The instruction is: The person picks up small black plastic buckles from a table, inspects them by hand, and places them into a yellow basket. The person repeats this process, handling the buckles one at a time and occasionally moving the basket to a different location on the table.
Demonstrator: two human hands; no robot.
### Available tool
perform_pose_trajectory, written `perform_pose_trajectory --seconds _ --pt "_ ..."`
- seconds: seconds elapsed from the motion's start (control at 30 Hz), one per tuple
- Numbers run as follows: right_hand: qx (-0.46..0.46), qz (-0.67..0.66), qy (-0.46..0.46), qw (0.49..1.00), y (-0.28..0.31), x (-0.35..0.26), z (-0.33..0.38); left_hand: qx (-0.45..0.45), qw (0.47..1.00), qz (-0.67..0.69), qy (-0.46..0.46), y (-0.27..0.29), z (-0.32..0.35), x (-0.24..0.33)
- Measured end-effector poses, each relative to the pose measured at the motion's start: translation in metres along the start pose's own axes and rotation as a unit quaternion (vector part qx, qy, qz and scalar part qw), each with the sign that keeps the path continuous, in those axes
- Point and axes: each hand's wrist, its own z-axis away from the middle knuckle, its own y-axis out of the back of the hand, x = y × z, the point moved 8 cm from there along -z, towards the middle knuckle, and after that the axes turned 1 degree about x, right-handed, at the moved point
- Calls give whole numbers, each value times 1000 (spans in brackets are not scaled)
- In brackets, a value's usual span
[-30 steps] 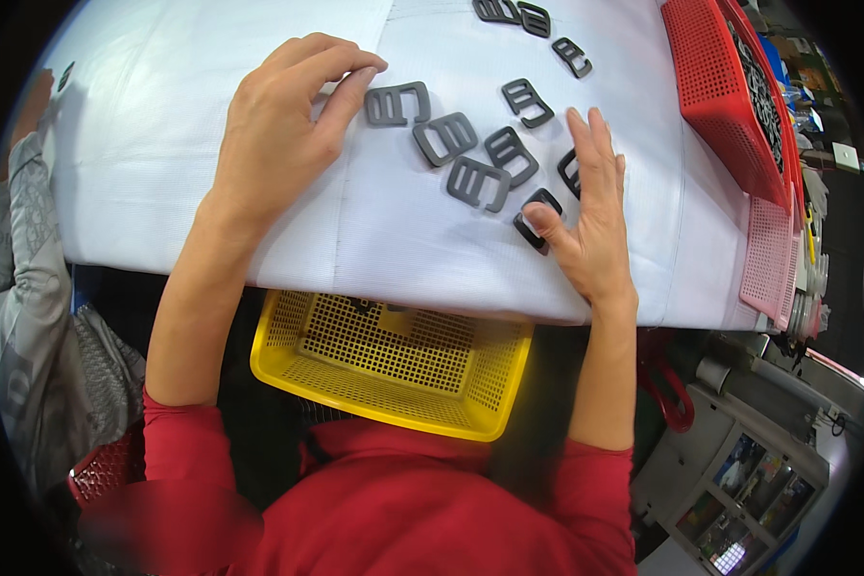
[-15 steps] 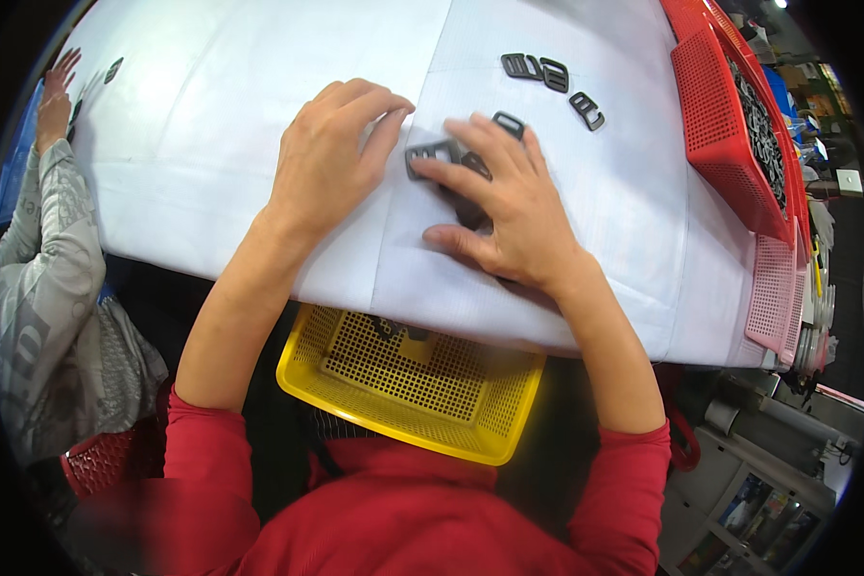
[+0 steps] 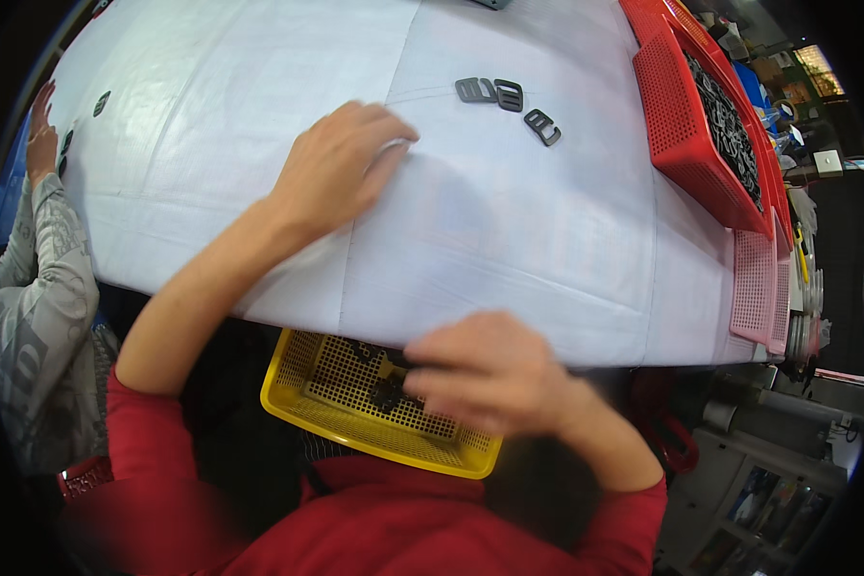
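My left hand point(image 3: 341, 173) rests over the white-covered table point(image 3: 509, 240), its thumb and forefinger brought together; whatever is between them is hidden. Blurred by motion, my right hand point(image 3: 499, 374) is above the yellow basket point(image 3: 384, 444) just under the table's edge, fingers stretched to the left and apart. Dark pieces point(image 3: 389, 394) lie in or over that basket beside the right fingertips, too smeared to tell apart. Farther off on the table are three black plastic strap buckles, two touching point(image 3: 509, 95) and one a little apart point(image 3: 542, 127).
A red basket point(image 3: 677, 144) full of small black pieces stands at the table's right side, with a pink basket point(image 3: 754, 288) nearer. At the far left another person's hand point(image 3: 41, 144) and grey sleeve reach over the table, near a few dark pieces point(image 3: 101, 103).
My right hand has swept back off the table to above the yellow basket. The buckles under it are gone from the tabletop, and dark pieces now show by the basket. The left hand stays closed.
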Motion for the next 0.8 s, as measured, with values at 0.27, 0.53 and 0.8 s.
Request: perform_pose_trajectory --seconds 0.27,0.53,0.8 --pt "196 248 -218 923 84 198 -53 -67 995 4 -70 -67 -95 7" --pt "130 -67 -216 965 49 113 -13 -155 968 194 25 -17 24 30" --pt "257 -154 -250 921 46 112 24 69 953 219 197 59 108 -31"
